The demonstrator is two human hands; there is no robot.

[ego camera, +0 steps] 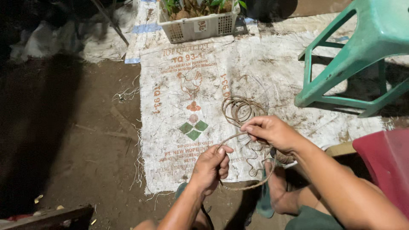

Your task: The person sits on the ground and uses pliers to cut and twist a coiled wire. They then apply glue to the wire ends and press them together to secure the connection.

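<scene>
A coil of thin brown wire [241,109] hangs in front of me, above a dirty white woven sack [272,72] spread on the ground. My right hand [271,132] pinches the wire just below the coil. A loose length curves from there down to my left hand [211,167], whose fingers are closed around it. More wire loops under both hands, near my bare foot [279,187] in a sandal.
A green plastic stool [360,47] stands at the right on the sack. A white plastic basket with plants [198,25] sits at the top. A red object [383,162] is by my right knee. Dark bare soil [76,136] lies to the left.
</scene>
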